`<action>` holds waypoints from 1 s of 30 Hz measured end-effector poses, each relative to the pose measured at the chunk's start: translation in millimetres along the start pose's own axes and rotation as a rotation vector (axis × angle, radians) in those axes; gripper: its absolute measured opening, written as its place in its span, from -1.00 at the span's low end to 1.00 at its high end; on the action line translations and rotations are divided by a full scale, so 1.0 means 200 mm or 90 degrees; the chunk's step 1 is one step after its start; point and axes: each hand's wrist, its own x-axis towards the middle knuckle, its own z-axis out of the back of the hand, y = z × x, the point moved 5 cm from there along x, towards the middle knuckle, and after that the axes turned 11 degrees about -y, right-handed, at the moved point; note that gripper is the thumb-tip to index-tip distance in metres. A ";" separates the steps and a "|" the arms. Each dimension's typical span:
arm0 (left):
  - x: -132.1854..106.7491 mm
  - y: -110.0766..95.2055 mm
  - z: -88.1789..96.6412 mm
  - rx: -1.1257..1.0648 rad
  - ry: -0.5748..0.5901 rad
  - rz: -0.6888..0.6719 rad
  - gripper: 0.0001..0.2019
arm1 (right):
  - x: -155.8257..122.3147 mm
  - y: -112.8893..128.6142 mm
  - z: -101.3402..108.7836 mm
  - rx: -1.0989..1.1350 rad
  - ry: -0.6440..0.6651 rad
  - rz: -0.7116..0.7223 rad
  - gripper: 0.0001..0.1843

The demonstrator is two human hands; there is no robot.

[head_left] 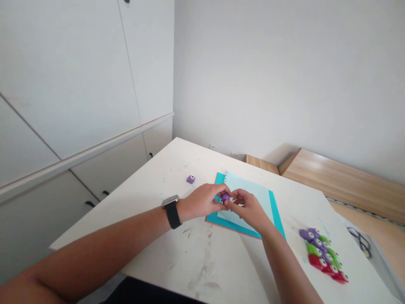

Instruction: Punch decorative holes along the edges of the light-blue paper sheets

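Note:
My left hand [201,202] and my right hand [248,210] meet above the papers, their fingers closed around a small purple craft punch [225,197]. A tiny white bit [233,199] shows beside it, too small to name. Below my hands, a pale blue sheet [251,190] with a punched edge lies on a larger teal card [228,224]. Another purple craft punch [190,179] stands on the white table [177,249] to the left of the card. Several purple, green and red craft punches [321,255] sit grouped at the right.
A black watch [171,211] circles my left wrist. Black-framed glasses [359,241] lie at the table's far right on a clear sheet. A wooden board [335,179] lies beyond the table, white cabinets [79,84] stand at the left, and a white wall rises behind.

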 end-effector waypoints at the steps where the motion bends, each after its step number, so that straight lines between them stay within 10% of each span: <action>1: 0.01 0.04 0.01 -0.009 0.006 0.021 -0.65 | -0.01 -0.01 0.01 -0.030 -0.010 0.038 -0.58; 6: 0.02 0.23 0.00 -0.006 0.109 0.099 -0.57 | -0.06 -0.14 -0.01 -0.264 -0.016 0.211 -0.21; 13: 0.03 0.21 0.04 0.106 0.174 -0.013 -0.67 | -0.07 -0.24 -0.06 -0.336 0.017 0.211 -0.16; 30: 0.01 0.29 0.01 0.048 0.262 0.155 -0.60 | -0.09 -0.16 -0.09 -0.363 0.009 0.244 -0.32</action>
